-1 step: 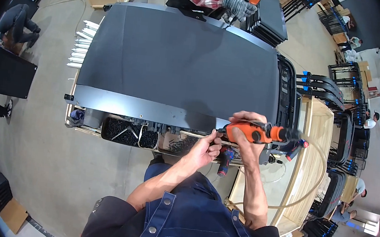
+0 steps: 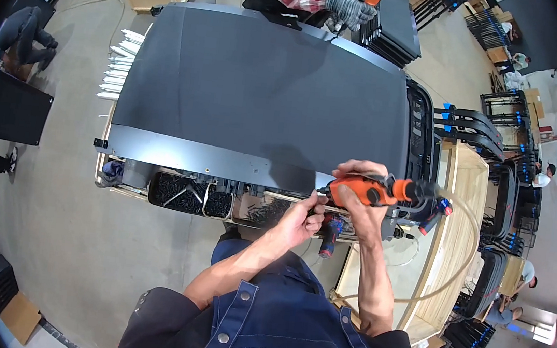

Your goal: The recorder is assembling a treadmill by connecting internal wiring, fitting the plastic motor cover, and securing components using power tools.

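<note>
My right hand (image 2: 366, 204) is wrapped round an orange and black power screwdriver (image 2: 367, 190) with a pale hose at its back end. The driver lies nearly level, its nose pointing left. At that nose, the fingers of my left hand (image 2: 302, 219) are pinched together; whatever is between them is too small to make out. Both hands are over the near edge of a large dark flat panel (image 2: 282, 85), beside its grey metal side rail (image 2: 188, 153). Below the rail, bins of black screws (image 2: 183, 193) and loose screws (image 2: 264, 209) sit left of my left hand.
A blue and red cordless driver (image 2: 330, 238) hangs below my hands. Another driver (image 2: 433, 218) lies at right, by a wooden crate (image 2: 461, 195). Across the panel, a gloved co-worker's hand (image 2: 349, 10) holds an orange tool. White rods (image 2: 120, 66) stick out at left.
The back end of the power screwdriver has shifted slightly up and left, with my right hand moving a little along with it. My left hand has barely moved.
</note>
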### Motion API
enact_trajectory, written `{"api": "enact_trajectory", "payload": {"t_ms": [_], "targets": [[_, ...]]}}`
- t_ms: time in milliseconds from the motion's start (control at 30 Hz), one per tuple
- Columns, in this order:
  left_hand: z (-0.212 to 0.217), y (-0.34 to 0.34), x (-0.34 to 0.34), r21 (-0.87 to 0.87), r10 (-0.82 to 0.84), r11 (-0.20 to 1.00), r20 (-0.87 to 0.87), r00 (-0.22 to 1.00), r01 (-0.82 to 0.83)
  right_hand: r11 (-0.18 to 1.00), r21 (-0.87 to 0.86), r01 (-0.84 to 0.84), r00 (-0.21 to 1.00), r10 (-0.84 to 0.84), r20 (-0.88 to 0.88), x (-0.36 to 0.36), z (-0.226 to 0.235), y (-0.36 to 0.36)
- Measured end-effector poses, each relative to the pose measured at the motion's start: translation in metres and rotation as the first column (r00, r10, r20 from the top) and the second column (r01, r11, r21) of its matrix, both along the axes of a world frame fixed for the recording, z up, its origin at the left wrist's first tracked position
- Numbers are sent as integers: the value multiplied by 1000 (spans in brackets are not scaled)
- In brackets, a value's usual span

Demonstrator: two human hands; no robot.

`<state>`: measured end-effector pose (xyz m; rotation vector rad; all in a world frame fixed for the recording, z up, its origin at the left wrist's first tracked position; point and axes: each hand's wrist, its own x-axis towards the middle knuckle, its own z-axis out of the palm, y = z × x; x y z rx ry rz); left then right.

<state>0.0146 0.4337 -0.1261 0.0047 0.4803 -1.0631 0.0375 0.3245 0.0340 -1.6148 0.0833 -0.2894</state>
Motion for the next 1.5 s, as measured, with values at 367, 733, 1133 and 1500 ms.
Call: {"api": "enact_trajectory", "payload": {"t_ms": [367, 733, 1133, 1500], "targets": [[12, 71, -31, 398, -295, 908, 385, 875, 131, 967, -117, -224, 975, 221, -37, 23, -14, 5], [32, 89, -25, 275, -140, 961, 413, 900, 24, 961, -116, -252, 967, 255, 15, 19, -24, -8], [35, 101, -29, 443, 232, 835, 252, 939, -325, 889, 409, -207, 971, 136, 196, -17, 10, 2], [48, 112, -27, 467, 363, 790, 167, 917, -397, 812, 571, -120, 982, 14, 187, -32, -14, 34]]}}
